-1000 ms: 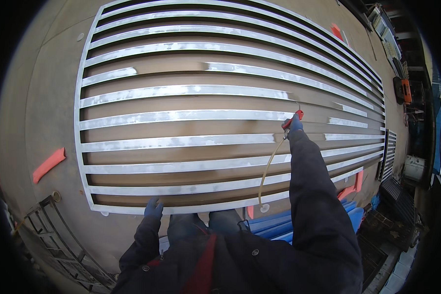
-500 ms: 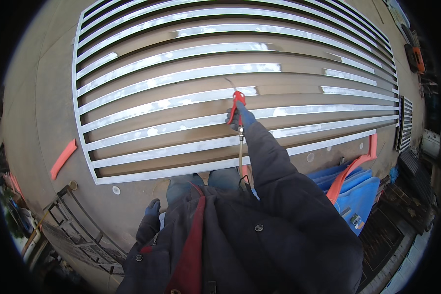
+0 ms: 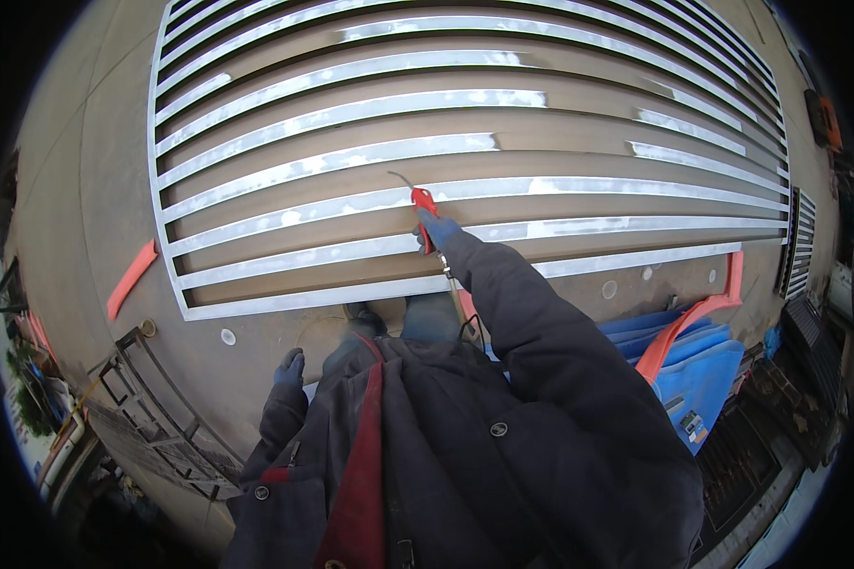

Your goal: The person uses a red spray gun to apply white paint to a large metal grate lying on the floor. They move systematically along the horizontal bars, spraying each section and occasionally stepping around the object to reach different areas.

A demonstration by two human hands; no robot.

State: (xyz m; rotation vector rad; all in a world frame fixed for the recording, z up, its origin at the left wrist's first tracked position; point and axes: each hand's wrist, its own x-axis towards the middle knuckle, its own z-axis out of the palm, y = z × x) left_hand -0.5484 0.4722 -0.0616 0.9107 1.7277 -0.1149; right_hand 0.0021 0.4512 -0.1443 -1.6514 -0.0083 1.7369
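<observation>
My gloved right hand (image 3: 438, 230) is closed round the grip of a red air blow gun (image 3: 425, 199) with a thin, bent nozzle. A hose (image 3: 454, 287) runs from the gun's metal fitting back toward my body. The nozzle points forward and left, over the slats of a large metal frame (image 3: 389, 245) lying in front of me. Whitish patches cover long stretches of the slats, while other stretches look bare and brownish-grey. My gloved left hand (image 3: 290, 367) hangs low at my left side, fingers extended and holding nothing, apart from the frame.
Pink foam strips (image 3: 131, 279) lie left of the frame and at its near right corner. Blue sheets (image 3: 697, 375) are stacked at my right. A dark metal rack (image 3: 166, 417) stands at lower left. A smaller slatted panel (image 3: 799, 242) lies beyond the frame's right end.
My right hand has moved left and nearer to me along the slats with the blow gun. The frame sits higher in view. My left hand still hangs at my side.
</observation>
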